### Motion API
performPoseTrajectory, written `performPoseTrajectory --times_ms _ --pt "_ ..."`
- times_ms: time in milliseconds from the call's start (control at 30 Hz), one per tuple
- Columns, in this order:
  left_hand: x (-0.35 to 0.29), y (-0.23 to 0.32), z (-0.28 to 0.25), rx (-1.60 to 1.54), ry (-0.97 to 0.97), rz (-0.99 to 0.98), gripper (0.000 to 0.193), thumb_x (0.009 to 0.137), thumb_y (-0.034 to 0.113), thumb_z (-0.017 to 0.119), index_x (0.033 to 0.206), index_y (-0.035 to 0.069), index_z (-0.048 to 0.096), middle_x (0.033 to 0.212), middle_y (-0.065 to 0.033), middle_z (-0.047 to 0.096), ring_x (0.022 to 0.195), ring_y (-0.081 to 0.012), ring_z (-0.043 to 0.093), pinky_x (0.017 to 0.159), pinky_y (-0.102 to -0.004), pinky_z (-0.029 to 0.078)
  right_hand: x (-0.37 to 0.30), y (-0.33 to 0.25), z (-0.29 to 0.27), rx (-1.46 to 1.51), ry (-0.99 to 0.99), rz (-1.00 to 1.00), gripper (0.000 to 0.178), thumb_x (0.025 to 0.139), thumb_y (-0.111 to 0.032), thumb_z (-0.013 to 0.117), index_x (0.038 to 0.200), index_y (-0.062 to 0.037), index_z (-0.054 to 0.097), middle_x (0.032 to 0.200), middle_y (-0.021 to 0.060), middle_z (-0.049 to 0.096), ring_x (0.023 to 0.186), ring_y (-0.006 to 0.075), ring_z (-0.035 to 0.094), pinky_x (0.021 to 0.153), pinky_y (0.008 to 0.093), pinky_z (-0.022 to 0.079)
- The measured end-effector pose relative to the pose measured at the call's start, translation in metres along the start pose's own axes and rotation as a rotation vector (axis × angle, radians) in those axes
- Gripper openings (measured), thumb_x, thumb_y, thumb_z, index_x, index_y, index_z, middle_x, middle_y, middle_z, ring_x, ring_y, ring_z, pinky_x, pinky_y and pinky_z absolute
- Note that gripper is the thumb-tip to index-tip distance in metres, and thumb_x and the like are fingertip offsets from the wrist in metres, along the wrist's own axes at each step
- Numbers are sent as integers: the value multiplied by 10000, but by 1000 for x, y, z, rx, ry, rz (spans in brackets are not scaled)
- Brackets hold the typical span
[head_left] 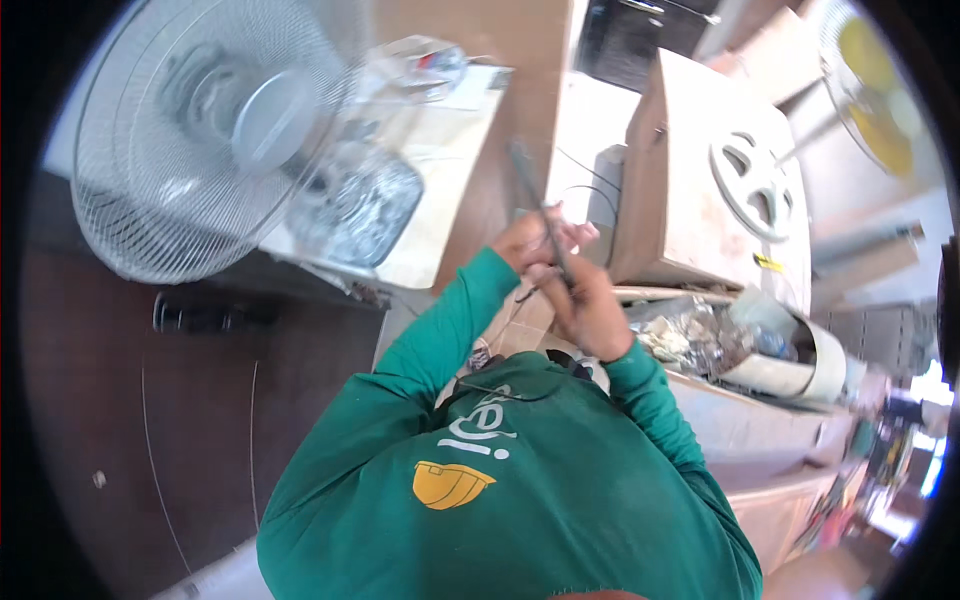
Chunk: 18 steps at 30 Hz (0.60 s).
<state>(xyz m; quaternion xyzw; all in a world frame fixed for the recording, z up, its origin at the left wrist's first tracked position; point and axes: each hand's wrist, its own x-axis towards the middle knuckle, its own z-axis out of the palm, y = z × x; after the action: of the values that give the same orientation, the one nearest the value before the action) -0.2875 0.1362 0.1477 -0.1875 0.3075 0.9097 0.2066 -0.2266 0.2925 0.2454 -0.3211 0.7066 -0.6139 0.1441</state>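
In front of my chest, both hands are close together at the end of green sleeves. My right hand [592, 312] is closed round the lower end of a long thin dark tool [528, 175], blurred by motion, with a slightly wider tip pointing up and away; its exact kind does not show. My left hand [535, 240] lies behind the tool's shaft, which crosses in front of it. Its fingers are curled toward the right, and what they hold, if anything, is hidden.
At the left, a large caged fan [215, 140] stands before a pale board bearing a clear plastic-wrapped item [375, 215]. On the right is a wooden cabinet [640, 180] with a white wheel-shaped part [750, 185] on it. Below it, an open bin [770, 375] holds crumpled scraps. Another fan [868, 95] stands far right.
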Motion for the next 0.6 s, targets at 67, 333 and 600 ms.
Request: performPoseTrajectory --times_ms 67,333,600 --pt "42 16 -12 -66 62 -49 241 1008 126 488 1221 17 519 918 -86 615 751 -112 582 524 -202 467 -7 3 -10 -98 -106 65 268 949 -84 617 1204 -7 590 993 153 669 902 184 636 820 338 505" --pt "78 111 -23 1215 169 -130 183 980 187 549 861 61 607 725 35 518 555 -70 415 446 -211 298 -83 40 -85 -157 289 201 486 900 32 546 1379 -33 493 1091 185 661 982 294 645 876 355 504" --pt "169 98 -83 950 527 -235 121 929 214 670 878 109 638 727 24 582 596 -126 566 574 -270 457 -211 42 -162 81 801 650 397 962 -93 563 1352 -33 520 1032 34 672 611 27 508 443 185 394"
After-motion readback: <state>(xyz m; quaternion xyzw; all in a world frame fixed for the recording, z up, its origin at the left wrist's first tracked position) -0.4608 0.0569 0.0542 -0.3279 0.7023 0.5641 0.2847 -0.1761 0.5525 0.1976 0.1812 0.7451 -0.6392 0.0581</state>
